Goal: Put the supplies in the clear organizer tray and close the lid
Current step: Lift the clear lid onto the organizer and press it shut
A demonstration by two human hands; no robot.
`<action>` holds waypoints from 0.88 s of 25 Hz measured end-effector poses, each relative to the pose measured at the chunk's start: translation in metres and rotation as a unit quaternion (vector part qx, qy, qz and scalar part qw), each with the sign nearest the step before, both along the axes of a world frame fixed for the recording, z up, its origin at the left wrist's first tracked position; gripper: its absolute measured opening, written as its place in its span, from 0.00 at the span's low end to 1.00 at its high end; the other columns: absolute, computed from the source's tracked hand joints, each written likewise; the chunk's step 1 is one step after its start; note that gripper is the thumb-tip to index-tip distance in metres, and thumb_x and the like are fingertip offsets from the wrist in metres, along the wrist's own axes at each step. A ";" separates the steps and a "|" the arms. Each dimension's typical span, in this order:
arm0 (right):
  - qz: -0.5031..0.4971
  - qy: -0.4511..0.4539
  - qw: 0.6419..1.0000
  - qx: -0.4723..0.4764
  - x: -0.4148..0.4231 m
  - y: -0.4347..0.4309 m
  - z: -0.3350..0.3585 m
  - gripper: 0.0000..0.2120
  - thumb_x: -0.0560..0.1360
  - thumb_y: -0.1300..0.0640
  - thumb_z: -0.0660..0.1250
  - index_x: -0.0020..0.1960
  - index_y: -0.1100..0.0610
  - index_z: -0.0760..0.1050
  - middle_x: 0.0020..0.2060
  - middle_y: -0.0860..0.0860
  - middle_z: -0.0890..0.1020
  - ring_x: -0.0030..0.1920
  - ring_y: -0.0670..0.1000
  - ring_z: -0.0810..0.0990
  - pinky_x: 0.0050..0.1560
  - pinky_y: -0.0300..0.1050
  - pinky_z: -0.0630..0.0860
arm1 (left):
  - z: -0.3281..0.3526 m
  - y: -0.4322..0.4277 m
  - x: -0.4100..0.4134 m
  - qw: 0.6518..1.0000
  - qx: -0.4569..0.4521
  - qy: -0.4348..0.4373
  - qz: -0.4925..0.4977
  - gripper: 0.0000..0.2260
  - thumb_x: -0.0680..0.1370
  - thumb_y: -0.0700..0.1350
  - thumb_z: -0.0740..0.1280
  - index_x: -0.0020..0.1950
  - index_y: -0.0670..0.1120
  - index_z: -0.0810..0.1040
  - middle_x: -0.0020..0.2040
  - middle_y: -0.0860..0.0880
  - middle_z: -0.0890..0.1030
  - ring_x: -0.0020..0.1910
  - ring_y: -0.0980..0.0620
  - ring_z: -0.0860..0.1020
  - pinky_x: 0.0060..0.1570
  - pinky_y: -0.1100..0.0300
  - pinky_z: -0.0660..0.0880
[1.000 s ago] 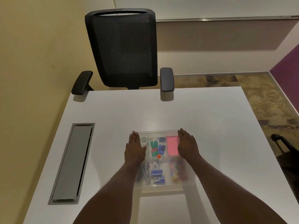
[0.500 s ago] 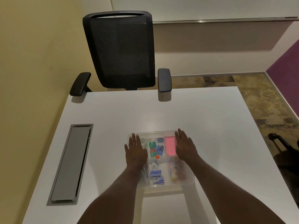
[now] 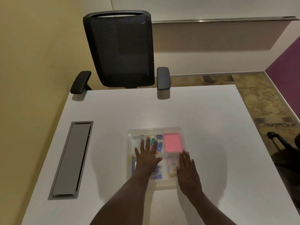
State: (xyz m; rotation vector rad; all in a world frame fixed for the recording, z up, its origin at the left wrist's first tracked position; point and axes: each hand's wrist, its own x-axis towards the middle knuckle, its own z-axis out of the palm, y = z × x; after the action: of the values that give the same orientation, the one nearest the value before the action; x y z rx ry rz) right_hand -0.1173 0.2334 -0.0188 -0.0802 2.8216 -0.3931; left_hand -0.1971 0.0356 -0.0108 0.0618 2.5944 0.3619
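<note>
With both palms flat on the lid, the step in hand looks like pressing the clear organizer tray (image 3: pixel 156 157) shut. It sits near the front edge of the white surface (image 3: pixel 211 127), roughly mid-width, supplies visible inside: pink sticky notes (image 3: pixel 172 142) in the far right compartment, coloured paper clips (image 3: pixel 172 164) nearer right, blue and green clips (image 3: pixel 158 143) in the far middle compartment. Left hand (image 3: pixel 147 158) lies spread open on the centre-left of the lid, fingers splayed, gripping nothing. Right hand (image 3: pixel 186 169) is flat and open too, on the near right edge of the tray, half over the rim, holding nothing. Cannot tell if the lid has latched all round. To do it well, I'd judge: push straight down, even weight both sides, then work along the rim and corners so no side pops up. Tray may skid on the smooth surface if pushed at an angle. Cable hatch (image 3: pixel 71 159) and office chair (image 3: pixel 120 49) are well clear.
</note>
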 end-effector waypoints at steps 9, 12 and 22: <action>-0.013 0.031 0.999 -0.032 0.012 0.015 -0.042 0.31 0.84 0.46 0.51 0.82 0.55 0.46 0.83 0.51 0.48 0.83 0.55 0.45 0.81 0.54 0.47 | -0.012 0.000 -0.001 1.000 0.000 0.016 0.003 0.38 0.82 0.65 0.59 0.84 0.60 0.40 0.85 0.49 0.35 0.84 0.42 0.33 0.81 0.33 0.38; -0.003 0.035 0.999 0.004 0.012 0.016 -0.045 0.31 0.84 0.45 0.51 0.82 0.56 0.48 0.83 0.52 0.49 0.83 0.57 0.47 0.81 0.57 0.46 | -0.013 -0.001 0.001 1.000 -0.001 0.022 0.002 0.37 0.82 0.66 0.58 0.84 0.61 0.40 0.85 0.49 0.35 0.84 0.42 0.33 0.81 0.34 0.37; 0.037 0.059 0.994 0.086 0.010 -0.012 -0.008 0.28 0.84 0.46 0.47 0.76 0.62 0.66 0.76 0.62 0.67 0.78 0.65 0.62 0.76 0.69 0.56 | -0.023 -0.014 0.043 0.996 0.011 0.091 -0.007 0.28 0.87 0.60 0.47 0.85 0.58 0.42 0.81 0.55 0.34 0.85 0.47 0.38 0.83 0.42 0.36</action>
State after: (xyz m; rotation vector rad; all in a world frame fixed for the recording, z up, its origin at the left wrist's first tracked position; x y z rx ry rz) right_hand -0.1070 0.2217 -0.0269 -0.1769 2.9452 -0.1318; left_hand -0.1540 0.0219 -0.0335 0.1260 2.7692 0.3959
